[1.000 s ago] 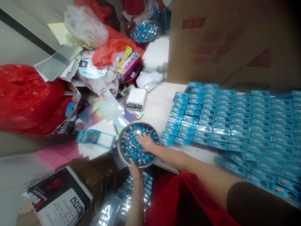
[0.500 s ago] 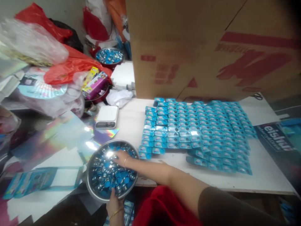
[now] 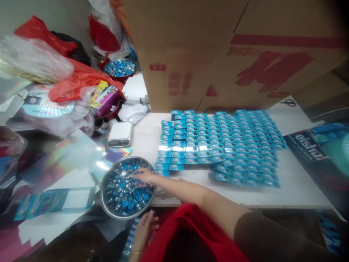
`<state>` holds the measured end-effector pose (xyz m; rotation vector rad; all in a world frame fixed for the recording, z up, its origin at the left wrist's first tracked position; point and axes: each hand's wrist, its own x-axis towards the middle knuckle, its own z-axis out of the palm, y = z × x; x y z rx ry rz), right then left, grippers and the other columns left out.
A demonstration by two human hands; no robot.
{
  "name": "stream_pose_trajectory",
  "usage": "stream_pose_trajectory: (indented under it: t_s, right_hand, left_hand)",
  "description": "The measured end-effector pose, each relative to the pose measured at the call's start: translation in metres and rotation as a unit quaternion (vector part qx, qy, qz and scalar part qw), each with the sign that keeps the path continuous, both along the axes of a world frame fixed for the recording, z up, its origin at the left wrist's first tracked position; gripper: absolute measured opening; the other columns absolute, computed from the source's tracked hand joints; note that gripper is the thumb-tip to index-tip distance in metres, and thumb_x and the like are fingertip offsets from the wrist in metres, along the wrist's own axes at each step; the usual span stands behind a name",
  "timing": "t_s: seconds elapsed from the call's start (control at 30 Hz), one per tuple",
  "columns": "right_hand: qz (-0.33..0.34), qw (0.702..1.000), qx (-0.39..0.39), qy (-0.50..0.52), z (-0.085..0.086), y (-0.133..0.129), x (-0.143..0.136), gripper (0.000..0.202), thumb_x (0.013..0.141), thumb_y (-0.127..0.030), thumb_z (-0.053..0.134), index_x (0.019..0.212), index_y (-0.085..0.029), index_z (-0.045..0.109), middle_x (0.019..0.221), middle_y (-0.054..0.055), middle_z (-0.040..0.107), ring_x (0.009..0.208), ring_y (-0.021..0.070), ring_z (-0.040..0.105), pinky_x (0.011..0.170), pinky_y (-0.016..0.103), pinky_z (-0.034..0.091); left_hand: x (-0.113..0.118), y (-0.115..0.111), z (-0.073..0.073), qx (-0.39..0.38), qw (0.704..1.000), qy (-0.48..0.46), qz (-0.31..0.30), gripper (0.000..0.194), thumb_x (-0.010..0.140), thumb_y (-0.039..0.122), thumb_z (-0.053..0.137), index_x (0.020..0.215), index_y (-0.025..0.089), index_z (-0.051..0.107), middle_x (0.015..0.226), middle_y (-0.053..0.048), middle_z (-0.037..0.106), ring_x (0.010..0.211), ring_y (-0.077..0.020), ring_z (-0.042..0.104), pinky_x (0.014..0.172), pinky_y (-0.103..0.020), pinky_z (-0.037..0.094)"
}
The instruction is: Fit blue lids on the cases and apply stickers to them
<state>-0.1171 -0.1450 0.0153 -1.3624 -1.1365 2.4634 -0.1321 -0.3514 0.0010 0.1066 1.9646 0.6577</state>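
Observation:
A round metal bowl (image 3: 105, 202) holds many small round pieces (image 3: 129, 198), some silvery and some blue. My right hand (image 3: 142, 176) reaches into it from the right, fingers apart and dipped among the pieces; whether any piece is gripped is not clear. Below the bowl's near rim, my left hand (image 3: 146, 226) is off the bowl with fingers loosely bent and apart, and nothing plain in it. Beside this hand, a strip of blue-and-clear packs (image 3: 130, 238) shows low down, partly hidden. Red cloth (image 3: 191, 225) covers my lap.
Rows of blue packs (image 3: 207, 138) overlap across the white table (image 3: 297, 182). A large cardboard box (image 3: 201, 47) stands behind. A white scale (image 3: 120, 133), shiny sheets (image 3: 73, 149), bags (image 3: 79, 82) and another filled bowl (image 3: 120, 68) are at left.
My left hand has let go of the bowl's near rim and moved right and down. My right hand stays in the bowl. The whole view has shifted slightly.

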Motion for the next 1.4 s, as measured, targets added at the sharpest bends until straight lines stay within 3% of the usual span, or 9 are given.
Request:
stream_pose_trajectory:
  t_s: [0.1, 0.27, 0.4, 0.53, 0.8, 0.97, 1.03, 1.17, 1.4]
  right_hand:
    - [-0.007, 1.0, -0.009, 0.009, 0.009, 0.0, 0.011, 0.022, 0.085, -0.032, 0.066, 0.102, -0.019, 0.062, 0.051, -0.006, 0.059, 0.034, 0.0078, 0.05, 0.029, 0.014, 0.032]
    - [-0.07, 0.993, -0.042, 0.087, 0.029, -0.004, 0.063, 0.025, 0.084, -0.038, 0.066, 0.097, -0.018, 0.058, 0.056, -0.005, 0.061, 0.034, 0.0065, 0.047, 0.028, 0.015, 0.029]
    - [-0.056, 0.99, -0.061, 0.118, 0.042, -0.011, 0.139, 0.034, 0.081, -0.05, 0.064, 0.079, -0.017, 0.055, 0.052, -0.005, 0.057, 0.034, 0.0068, 0.046, 0.026, 0.016, 0.026]
    - [-0.041, 0.989, -0.082, 0.112, 0.053, -0.018, 0.219, 0.041, 0.08, -0.056, 0.063, 0.073, -0.017, 0.053, 0.05, -0.004, 0.055, 0.033, 0.0055, 0.042, 0.028, 0.015, 0.024]
    - [-0.083, 0.984, -0.127, 0.098, 0.029, -0.015, 0.329, 0.045, 0.081, -0.059, 0.058, 0.082, -0.014, 0.059, 0.058, 0.0, 0.061, 0.036, 0.0067, 0.048, 0.029, 0.016, 0.025]
    - [-0.178, 0.975, -0.114, 0.072, 0.005, -0.01, 0.359, 0.035, 0.076, -0.045, 0.069, 0.095, -0.017, 0.061, 0.068, 0.001, 0.064, 0.045, 0.0089, 0.055, 0.031, 0.015, 0.025]
    - [-0.21, 0.97, -0.112, 0.059, 0.001, -0.008, 0.364, 0.034, 0.075, -0.044, 0.07, 0.093, -0.018, 0.06, 0.067, -0.001, 0.061, 0.045, 0.0074, 0.053, 0.032, 0.015, 0.025]
    - [-0.255, 0.961, -0.093, 0.063, -0.002, -0.003, 0.37, 0.035, 0.073, -0.046, 0.07, 0.088, -0.02, 0.054, 0.068, -0.003, 0.059, 0.044, 0.0056, 0.049, 0.032, 0.014, 0.023]
    - [-0.272, 0.954, -0.085, 0.092, 0.001, 0.009, 0.372, 0.042, 0.073, -0.047, 0.069, 0.1, -0.024, 0.045, 0.069, -0.005, 0.058, 0.045, 0.0066, 0.048, 0.033, 0.013, 0.019]
  left_hand:
    - [-0.009, 0.017, 0.015, 0.08, 0.996, -0.013, 0.036, 0.055, 0.053, 0.063, 0.071, 0.088, 0.021, 0.064, 0.069, -0.002, 0.068, 0.049, -0.0156, 0.059, 0.043, -0.024, 0.04]
    - [-0.003, 0.066, 0.049, 0.214, 0.964, 0.139, 0.076, 0.055, 0.073, 0.058, 0.061, 0.112, 0.02, 0.057, 0.094, -0.004, 0.065, 0.069, -0.0138, 0.06, 0.058, -0.023, 0.046]
    - [0.031, 0.103, 0.063, 0.338, 0.922, 0.151, -0.112, 0.048, 0.08, 0.047, 0.061, 0.122, 0.023, 0.055, 0.12, -0.007, 0.058, 0.096, -0.0169, 0.059, 0.076, -0.025, 0.047]
    - [0.084, 0.127, 0.06, 0.361, 0.886, 0.085, -0.278, 0.025, 0.076, 0.039, 0.066, 0.091, 0.019, 0.067, 0.099, -0.006, 0.064, 0.089, -0.0172, 0.057, 0.074, -0.025, 0.044]
    - [0.176, 0.164, 0.033, 0.31, 0.908, -0.105, -0.263, 0.024, 0.071, 0.034, 0.067, 0.086, 0.016, 0.063, 0.083, -0.003, 0.066, 0.076, -0.0144, 0.059, 0.073, -0.027, 0.047]
    - [0.195, 0.217, 0.012, 0.222, 0.921, 0.086, -0.309, 0.012, 0.078, 0.029, 0.057, 0.082, 0.017, 0.058, 0.068, 0.002, 0.058, 0.064, -0.0125, 0.056, 0.066, -0.025, 0.044]
    - [0.199, 0.238, 0.006, 0.173, 0.891, 0.169, -0.384, 0.008, 0.078, 0.025, 0.059, 0.08, 0.018, 0.058, 0.068, 0.0, 0.058, 0.068, -0.0145, 0.057, 0.07, -0.026, 0.044]
    - [0.207, 0.264, 0.003, 0.042, 0.789, 0.277, -0.547, 0.012, 0.081, 0.029, 0.061, 0.084, 0.018, 0.061, 0.081, -0.007, 0.066, 0.081, -0.0206, 0.063, 0.074, -0.03, 0.044]
    - [0.214, 0.282, 0.009, -0.077, 0.699, 0.309, -0.641, 0.034, 0.083, 0.046, 0.058, 0.094, 0.015, 0.069, 0.099, -0.018, 0.068, 0.094, -0.0304, 0.065, 0.077, -0.037, 0.048]
